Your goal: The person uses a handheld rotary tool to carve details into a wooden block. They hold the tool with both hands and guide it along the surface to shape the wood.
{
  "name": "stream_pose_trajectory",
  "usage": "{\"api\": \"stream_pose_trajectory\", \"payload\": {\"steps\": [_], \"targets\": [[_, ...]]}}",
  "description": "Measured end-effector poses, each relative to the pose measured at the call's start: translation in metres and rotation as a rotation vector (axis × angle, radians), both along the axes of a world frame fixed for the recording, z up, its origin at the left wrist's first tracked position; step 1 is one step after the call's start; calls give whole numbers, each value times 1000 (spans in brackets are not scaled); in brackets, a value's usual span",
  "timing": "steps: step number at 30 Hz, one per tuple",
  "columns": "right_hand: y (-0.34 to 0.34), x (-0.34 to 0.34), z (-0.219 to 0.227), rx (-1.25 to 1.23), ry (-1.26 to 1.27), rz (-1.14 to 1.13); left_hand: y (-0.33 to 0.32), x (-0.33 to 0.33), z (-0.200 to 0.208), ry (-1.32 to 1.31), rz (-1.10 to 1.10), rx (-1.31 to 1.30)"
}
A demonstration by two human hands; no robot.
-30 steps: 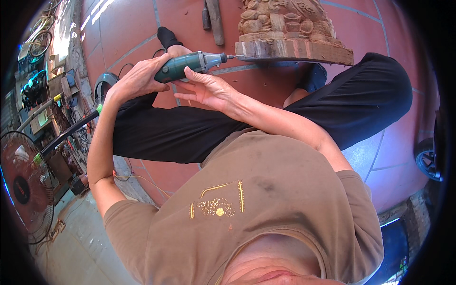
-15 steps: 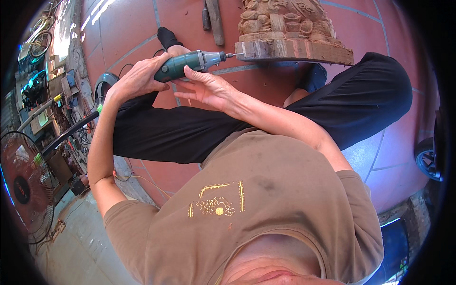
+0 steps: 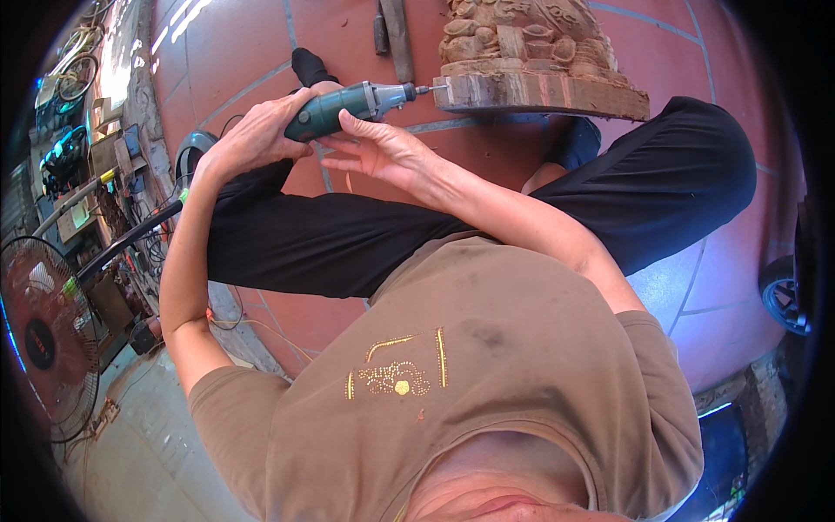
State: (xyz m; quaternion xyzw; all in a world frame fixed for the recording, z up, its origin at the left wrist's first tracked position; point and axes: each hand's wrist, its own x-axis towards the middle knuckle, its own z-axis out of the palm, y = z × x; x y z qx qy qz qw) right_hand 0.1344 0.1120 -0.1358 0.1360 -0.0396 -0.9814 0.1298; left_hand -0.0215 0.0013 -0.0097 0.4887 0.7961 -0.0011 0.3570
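Your left hand (image 3: 252, 141) is wrapped around the back end of the green rotary tool (image 3: 326, 115), and its palm and the far side of its grip are out of sight. Your right hand (image 3: 391, 157) is half open, with the thumb against the side of the tool near its grey collar and the fingers loosely spread; some fingertips disappear under the body, so you cannot tell how firmly they support it.

The tool lies across the space between your legs and points right. Its thin bit (image 3: 431, 89) reaches the left end of the wooden base (image 3: 539, 93), but whether the tip touches the wood is too small to tell. The carving (image 3: 526, 39) above that base is cut off by the upper edge, as are two long tools (image 3: 396, 43) on the tiled floor (image 3: 230, 43).

Your black sock (image 3: 307, 65) shows beyond the tool, while a blue thing (image 3: 581, 142) below the base is mostly covered and hard to identify. The fan (image 3: 65, 348) at far left runs into the dark rim.
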Motion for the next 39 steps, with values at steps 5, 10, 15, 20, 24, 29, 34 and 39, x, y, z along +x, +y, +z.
{"api": "stream_pose_trajectory", "payload": {"steps": [5, 10, 15, 20, 24, 29, 34, 39], "targets": [[2, -5, -2, 14, 7, 8, 8, 3, 6, -20, 20, -11], [3, -9, -4, 2, 0, 18, 11, 5, 8, -16, 37, -3], [6, -10, -5, 16, 4, 15, 15, 4, 11, -25, 48, -34], [5, -10, -5, 7, 6, 9, 13, 3, 8, -21, 30, -2], [5, -5, 0, 23, -10, 5, 11, 3, 6, 4, 15, -8], [3, -3, -2, 0, -7, 7, 12, 7, 9, -17, 19, -6], [0, 2, 0, 8, -7, -2, 7, 6, 6, -15, 6, -10], [0, 7, 4, 5, -27, 14, 5, 7, 5, -5, 13, -47]]}}
